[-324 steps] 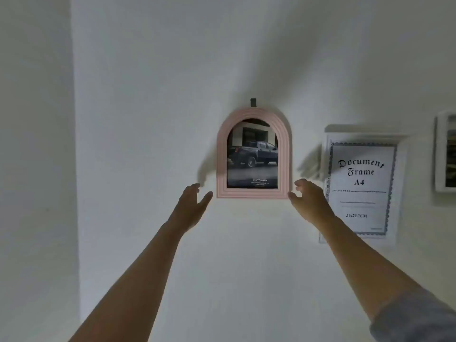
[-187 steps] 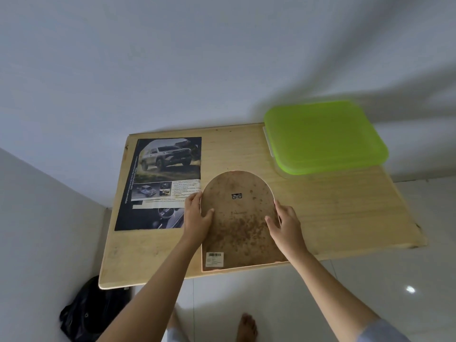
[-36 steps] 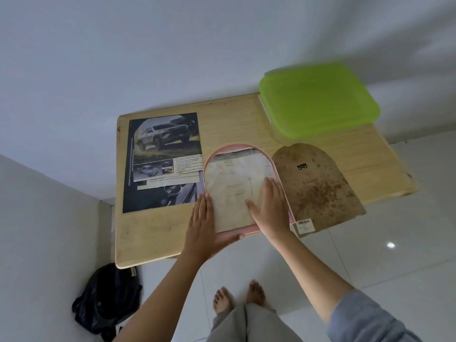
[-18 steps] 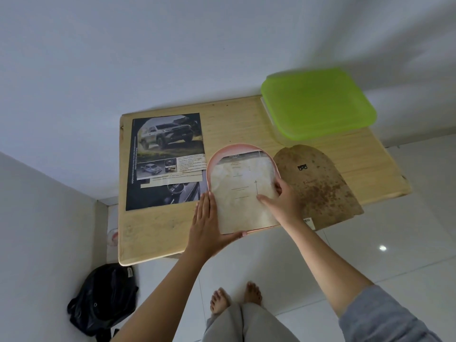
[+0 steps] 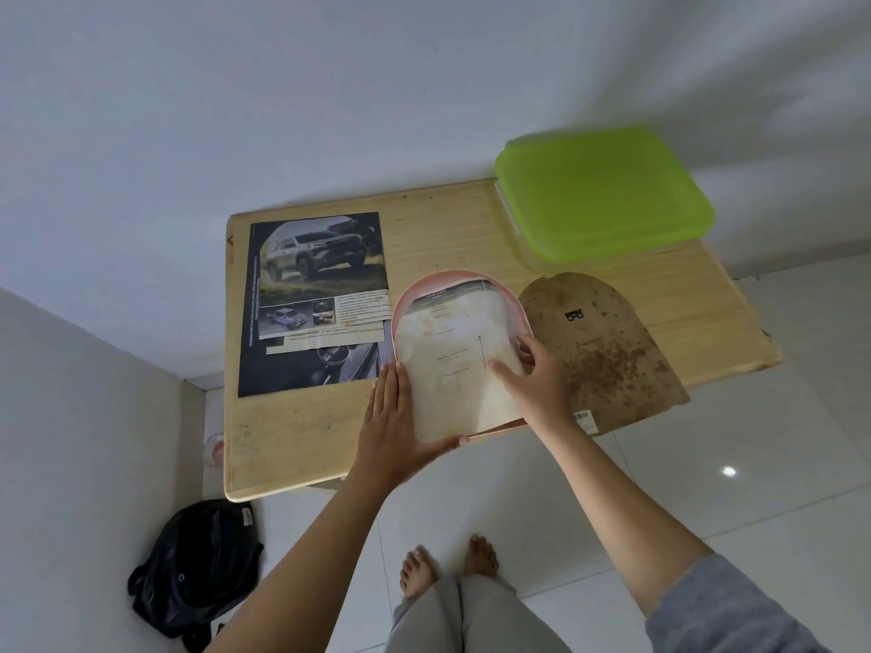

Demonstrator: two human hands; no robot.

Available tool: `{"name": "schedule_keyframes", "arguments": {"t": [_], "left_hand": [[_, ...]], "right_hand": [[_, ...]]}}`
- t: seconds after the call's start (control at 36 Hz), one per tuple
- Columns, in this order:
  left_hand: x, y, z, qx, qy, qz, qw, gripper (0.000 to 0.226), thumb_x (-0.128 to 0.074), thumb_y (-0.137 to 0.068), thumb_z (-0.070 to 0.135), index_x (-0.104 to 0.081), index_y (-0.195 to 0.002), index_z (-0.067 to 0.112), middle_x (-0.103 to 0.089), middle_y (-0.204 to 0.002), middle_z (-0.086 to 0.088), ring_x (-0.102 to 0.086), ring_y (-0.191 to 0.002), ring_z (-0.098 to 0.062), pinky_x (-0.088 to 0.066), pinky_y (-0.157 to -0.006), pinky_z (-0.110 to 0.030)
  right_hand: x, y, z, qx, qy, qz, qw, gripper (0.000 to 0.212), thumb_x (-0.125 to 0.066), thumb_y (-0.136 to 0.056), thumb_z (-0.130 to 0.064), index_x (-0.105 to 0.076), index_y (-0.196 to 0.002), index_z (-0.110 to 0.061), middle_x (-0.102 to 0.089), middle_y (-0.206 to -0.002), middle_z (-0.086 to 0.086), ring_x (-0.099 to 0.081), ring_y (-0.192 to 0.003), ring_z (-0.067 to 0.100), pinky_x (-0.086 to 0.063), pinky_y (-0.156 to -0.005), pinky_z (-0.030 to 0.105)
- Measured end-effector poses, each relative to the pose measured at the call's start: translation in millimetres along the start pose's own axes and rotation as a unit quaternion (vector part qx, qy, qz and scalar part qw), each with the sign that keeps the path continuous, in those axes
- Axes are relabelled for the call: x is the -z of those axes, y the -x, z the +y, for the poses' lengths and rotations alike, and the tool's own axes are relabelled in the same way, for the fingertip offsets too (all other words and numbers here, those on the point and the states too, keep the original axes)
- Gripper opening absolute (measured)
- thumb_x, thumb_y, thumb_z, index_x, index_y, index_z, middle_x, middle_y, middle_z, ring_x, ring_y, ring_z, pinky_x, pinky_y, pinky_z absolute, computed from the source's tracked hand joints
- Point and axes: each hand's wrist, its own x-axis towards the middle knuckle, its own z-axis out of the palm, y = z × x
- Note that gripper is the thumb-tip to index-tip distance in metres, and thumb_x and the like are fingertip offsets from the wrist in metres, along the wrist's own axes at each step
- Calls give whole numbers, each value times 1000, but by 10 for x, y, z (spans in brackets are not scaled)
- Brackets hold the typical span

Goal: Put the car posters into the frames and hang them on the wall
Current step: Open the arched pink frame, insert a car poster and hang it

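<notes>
A pink arched frame (image 5: 424,287) lies face down at the front edge of the wooden table (image 5: 447,219). A pale printed paper insert (image 5: 452,365) lies in its back. My right hand (image 5: 537,384) pinches the insert's right edge, thumb on top and fingers curled under. My left hand (image 5: 391,426) rests flat with straight fingers along the frame's lower left side, thumb by the bottom edge. The frame's brown, stained backing board (image 5: 608,351) lies just to the right. A car poster (image 5: 316,294) lies flat to the left, its right edge touching the frame.
A clear container with a green lid (image 5: 598,195) sits at the table's far right corner against the white wall. A black bag (image 5: 198,567) lies on the tiled floor at the lower left. My bare feet (image 5: 447,563) stand below the table's front edge.
My right hand slid from lying flat on the insert to its right edge and now pinches it. The left hand stayed at the frame's lower left. The backing board lies off the frame.
</notes>
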Motion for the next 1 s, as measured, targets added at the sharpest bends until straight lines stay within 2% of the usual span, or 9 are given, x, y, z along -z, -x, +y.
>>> {"name": "schedule_keyframes", "arguments": {"t": [0.11,0.22,0.31,0.42,0.5,0.75,0.86,0.94,1.0], "left_hand": [[0,-1,-10,-5,7,-1,1000,128,-22,-56,95,33,-135,12,32,-147,-3,27,-138,-18,15,-112,-31],[-21,-4,-40,-11,11,1,1000,129,-22,-56,95,32,-137,12,29,-150,-4,25,-139,-17,14,-112,-31],[-31,-16,-67,-20,5,-3,1000,129,-24,-58,94,27,-142,11,25,-153,-5,25,-140,-17,13,-113,-32],[-24,-14,-76,-24,-1,-3,1000,118,-19,-65,89,27,-141,12,30,-150,-3,26,-139,-17,11,-114,-33],[-42,-30,-65,-6,9,14,1000,101,-7,-75,79,19,-144,12,24,-152,-3,23,-139,-14,7,-116,-33],[-45,-31,109,44,58,79,994,86,-4,-82,70,6,-148,16,8,-157,-1,16,-141,-13,4,-116,-34],[30,-117,308,58,96,111,987,81,-11,-86,68,2,-149,19,8,-157,3,12,-143,-13,-1,-115,-37],[116,-221,487,75,155,123,977,76,-26,-90,60,-2,-149,17,-1,-158,0,3,-145,-16,-10,-116,-42],[192,-310,621,64,216,142,964,73,-32,-92,57,-12,-148,15,-16,-155,-2,-15,-142,-16,-22,-115,-42]], "right_hand": [[95,-81,-6,-46,-57,-22,997,62,-72,-78,-35,-49,-130,-10,-56,-118,-3,-55,-108,15,-47,-90,28],[215,-150,-16,-39,-98,-72,992,47,-68,-83,-22,-52,-124,-7,-61,-112,2,-58,-92,7,-45,-70,7],[298,-170,-7,-40,-129,-108,985,47,-64,-85,-11,-45,-128,-10,-57,-120,5,-55,-96,9,-48,-78,16],[370,-206,83,-19,-83,-142,986,58,-60,-87,-11,-34,-136,-30,-45,-137,-5,-43,-124,13,-38,-105,43],[383,-201,127,-8,-92,-147,985,62,-61,-87,-11,-34,-135,-39,-38,-145,-6,-40,-130,19,-33,-108,49],[426,-110,-24,43,-204,-162,965,59,-64,-83,-12,-40,-131,-38,-38,-147,-2,-38,-133,20,-26,-113,49],[521,-137,-94,60,-234,-177,954,57,-61,-86,-5,-40,-128,-38,-45,-140,9,-47,-123,20,-31,-110,35],[644,-207,-139,75,-259,-184,945,57,-63,-83,-7,-42,-125,-40,-51,-132,1,-53,-117,14,-38,-103,27],[767,-283,-148,74,-283,-185,938,60,-59,-83,1,-41,-127,-35,-56,-128,-3,-59,-104,4,-44,-95,21]]}}
